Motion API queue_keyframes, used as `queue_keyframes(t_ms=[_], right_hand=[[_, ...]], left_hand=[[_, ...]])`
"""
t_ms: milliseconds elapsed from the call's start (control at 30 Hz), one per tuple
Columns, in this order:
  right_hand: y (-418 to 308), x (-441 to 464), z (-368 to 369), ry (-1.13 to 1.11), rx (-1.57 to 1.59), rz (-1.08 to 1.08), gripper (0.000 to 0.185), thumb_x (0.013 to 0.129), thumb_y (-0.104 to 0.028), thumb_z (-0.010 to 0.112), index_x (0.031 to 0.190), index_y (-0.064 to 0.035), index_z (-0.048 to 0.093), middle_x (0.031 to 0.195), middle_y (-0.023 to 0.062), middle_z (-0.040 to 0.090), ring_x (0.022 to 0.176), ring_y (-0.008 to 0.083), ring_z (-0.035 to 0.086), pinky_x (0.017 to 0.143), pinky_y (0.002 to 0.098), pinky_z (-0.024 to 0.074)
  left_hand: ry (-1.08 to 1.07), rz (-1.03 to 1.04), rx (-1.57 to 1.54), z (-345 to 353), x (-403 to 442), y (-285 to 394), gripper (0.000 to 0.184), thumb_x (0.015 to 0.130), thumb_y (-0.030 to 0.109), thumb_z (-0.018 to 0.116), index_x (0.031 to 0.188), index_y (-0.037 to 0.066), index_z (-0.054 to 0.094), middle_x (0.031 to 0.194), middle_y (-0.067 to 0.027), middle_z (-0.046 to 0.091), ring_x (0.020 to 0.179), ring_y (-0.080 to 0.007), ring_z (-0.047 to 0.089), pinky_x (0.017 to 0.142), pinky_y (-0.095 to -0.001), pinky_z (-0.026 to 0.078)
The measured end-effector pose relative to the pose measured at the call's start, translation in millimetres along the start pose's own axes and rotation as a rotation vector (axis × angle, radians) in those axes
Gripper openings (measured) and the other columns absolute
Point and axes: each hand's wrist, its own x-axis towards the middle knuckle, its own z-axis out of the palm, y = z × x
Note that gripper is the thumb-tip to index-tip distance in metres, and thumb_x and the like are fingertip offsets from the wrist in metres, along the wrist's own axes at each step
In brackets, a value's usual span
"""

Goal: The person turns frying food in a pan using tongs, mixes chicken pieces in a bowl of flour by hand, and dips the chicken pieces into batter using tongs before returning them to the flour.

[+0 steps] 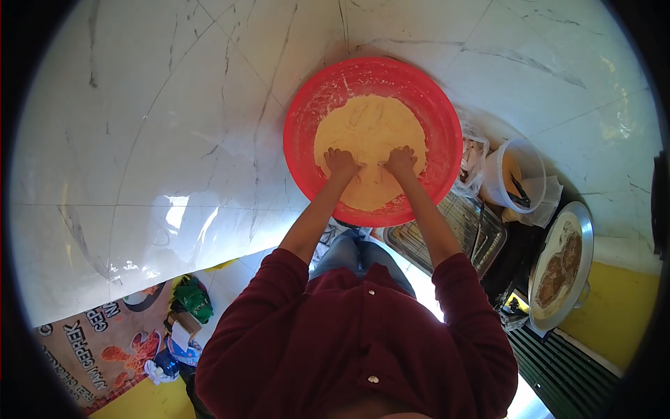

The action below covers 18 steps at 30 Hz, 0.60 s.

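At the upper centre of the frame, left hand and right hand contact powder in a basin; each grip is wide, thumb apart.

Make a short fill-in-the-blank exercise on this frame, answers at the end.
1. The large basin holding the powder is coloured ____.
2. Of the left hand and the right hand, ____ touch the powder.
3. In the picture, the clear bucket is to the ____ of the basin.

Missing words: red; both; right.
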Motion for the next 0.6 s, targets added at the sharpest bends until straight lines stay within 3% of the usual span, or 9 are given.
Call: queue_keyframes(t_ms=[233, 300, 400, 433, 500, 567, 600], right_hand=[[-20.3, -6.0, 21.0, -0.013, -0.133, 0.016, 0.046, 0.056, -0.032, 0.074, 0.092, -0.0064, 0.063, 0.106, 0.0160, 0.049, 0.102, 0.0292, 0.041, 0.085, 0.0414, 0.0327], [-12.8, -1.5, 12.0, -0.058, -0.029, 0.037, 0.049, 0.055, -0.035, 0.075, 0.092, -0.0057, 0.062, 0.107, 0.0158, 0.050, 0.105, 0.0297, 0.041, 0.086, 0.0408, 0.0337], [5.3, 12.0, -30.2, -0.182, 0.055, 0.088, 0.048, 0.056, -0.036, 0.075, 0.092, -0.0057, 0.063, 0.109, 0.0157, 0.049, 0.107, 0.0301, 0.042, 0.086, 0.0413, 0.0352], [15.9, 21.5, -36.8, -0.148, 0.046, 0.100, 0.051, 0.057, -0.036, 0.074, 0.095, -0.0044, 0.062, 0.110, 0.0157, 0.049, 0.108, 0.0298, 0.042, 0.088, 0.0398, 0.0365], [30.1, 32.2, -47.8, -0.117, 0.036, 0.112, 0.053, 0.057, -0.036, 0.073, 0.097, -0.0032, 0.061, 0.112, 0.0157, 0.049, 0.109, 0.0295, 0.041, 0.089, 0.0384, 0.0378], [38.2, 35.7, -57.6, 0.177, -0.209, 0.075, 0.035, 0.067, -0.028, 0.066, 0.094, -0.0044, 0.063, 0.112, 0.0141, 0.049, 0.110, 0.0290, 0.041, 0.088, 0.0387, 0.0381], [43.4, 39.1, -52.4, 0.178, -0.209, 0.075, 0.035, 0.067, -0.028, 0.066, 0.094, -0.0044, 0.063, 0.112, 0.0141, 0.049, 0.110, 0.0290, 0.041, 0.088, 0.0387, 0.0381]], left_hand=[[-0.003, -0.034, 0.048, 16.3, 2.5, 16.6, 0.056, 0.058, 0.054, 0.068, 0.093, 0.010, 0.065, 0.102, -0.0078, 0.058, 0.106, -0.0236, 0.042, 0.088, -0.0357, 0.027], [-0.111, -0.048, 0.061, 1.0, -0.6, 9.9, 0.042, 0.062, 0.040, 0.067, 0.094, 0.013, 0.064, 0.106, -0.0058, 0.055, 0.104, -0.0220, 0.042, 0.085, -0.0342, 0.027], [-0.007, -0.063, 0.052, -6.4, 11.7, -12.8, 0.040, 0.064, 0.037, 0.065, 0.095, 0.013, 0.064, 0.107, -0.0056, 0.055, 0.105, -0.0210, 0.041, 0.085, -0.0340, 0.027], [-0.011, -0.063, 0.051, -8.8, 16.3, -19.8, 0.040, 0.064, 0.037, 0.065, 0.095, 0.013, 0.064, 0.107, -0.0056, 0.055, 0.105, -0.0210, 0.041, 0.085, -0.0340, 0.027], [0.190, -0.112, 0.071, -12.3, 26.9, -32.0, 0.032, 0.068, 0.031, 0.063, 0.094, 0.013, 0.065, 0.107, -0.0055, 0.054, 0.106, -0.0205, 0.041, 0.085, -0.0334, 0.027], [0.202, -0.103, 0.144, -11.5, 34.4, -38.4, 0.027, 0.070, 0.027, 0.060, 0.093, 0.013, 0.065, 0.106, -0.0056, 0.054, 0.105, -0.0206, 0.041, 0.085, -0.0332, 0.027], [0.218, -0.095, 0.218, -8.2, 38.3, -39.8, 0.023, 0.072, 0.024, 0.058, 0.091, 0.013, 0.066, 0.106, -0.0057, 0.054, 0.104, -0.0206, 0.041, 0.084, -0.0329, 0.027]])
